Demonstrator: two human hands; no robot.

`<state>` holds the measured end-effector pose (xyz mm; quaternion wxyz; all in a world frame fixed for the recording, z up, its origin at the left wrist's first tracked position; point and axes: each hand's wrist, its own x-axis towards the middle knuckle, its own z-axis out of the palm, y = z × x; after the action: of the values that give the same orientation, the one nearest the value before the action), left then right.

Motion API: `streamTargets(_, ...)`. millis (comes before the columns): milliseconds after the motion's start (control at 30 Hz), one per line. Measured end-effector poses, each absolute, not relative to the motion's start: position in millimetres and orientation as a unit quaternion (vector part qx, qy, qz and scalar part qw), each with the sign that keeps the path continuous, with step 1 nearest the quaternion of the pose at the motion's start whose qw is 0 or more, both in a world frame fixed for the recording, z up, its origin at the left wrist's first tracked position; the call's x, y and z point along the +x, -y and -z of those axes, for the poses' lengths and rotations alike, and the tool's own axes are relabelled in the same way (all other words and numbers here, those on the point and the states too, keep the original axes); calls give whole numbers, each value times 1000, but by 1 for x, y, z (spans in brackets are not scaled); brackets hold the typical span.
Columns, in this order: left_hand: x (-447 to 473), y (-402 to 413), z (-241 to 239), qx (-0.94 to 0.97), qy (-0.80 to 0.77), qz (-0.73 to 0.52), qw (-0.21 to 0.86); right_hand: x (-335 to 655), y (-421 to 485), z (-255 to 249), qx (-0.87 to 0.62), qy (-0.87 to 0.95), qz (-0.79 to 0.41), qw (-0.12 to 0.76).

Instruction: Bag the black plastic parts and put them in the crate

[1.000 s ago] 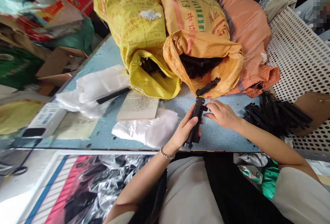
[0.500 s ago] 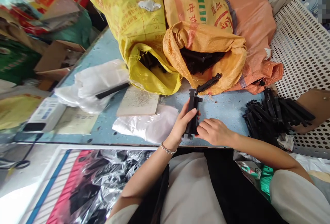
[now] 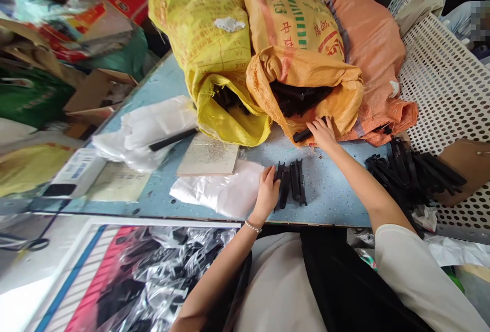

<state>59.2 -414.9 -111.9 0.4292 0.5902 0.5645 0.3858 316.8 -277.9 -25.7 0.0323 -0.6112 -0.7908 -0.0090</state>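
My left hand (image 3: 268, 192) is closed around the edge of a long black plastic part (image 3: 284, 189) on the blue table. Just right of it, another slim black part (image 3: 297, 181) lies lengthwise with nothing gripping it. Farther forward, my right hand (image 3: 323, 132) has its fingers on a loose black part (image 3: 304, 135) lying on the lip of the orange woven sack (image 3: 306, 59). More black pieces show inside that sack's mouth.
A yellow sack (image 3: 225, 31) and a salmon-coloured sack (image 3: 377, 41) flank the orange one. Black parts (image 3: 406, 169) are heaped at right by a perforated white panel (image 3: 440, 77). Clear plastic bags (image 3: 222, 186) and a square board (image 3: 209, 156) lie at left.
The black parts have come down from my hands onto the table, my left hand still on one. My right hand has moved forward to the loose part at the orange sack.
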Motion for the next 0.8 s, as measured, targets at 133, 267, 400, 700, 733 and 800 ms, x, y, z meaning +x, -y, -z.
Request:
streamTargets(133, 67, 420, 100, 613, -543, -420, 392, 310, 297, 19, -655, 754, 14, 50)
streamTargets(267, 85, 411, 67, 538, -426, -496, 532, 269, 372, 8, -618, 760, -35, 198)
streamTargets(400, 97, 405, 38, 471, -422, -486, 603, 254, 424, -10, -466, 843, -96, 250)
streamTargets(700, 89, 433, 6, 519, -366, -396, 663, 297, 404, -38, -417, 898, 36, 139)
streamTargets(733, 88, 435, 5, 529, -369, -386, 659, 296, 404, -38, -417, 898, 7, 141)
streamTargets(800, 87, 437, 5, 544, -377, -374, 650, 291, 406, -34, -442, 875, -95, 174)
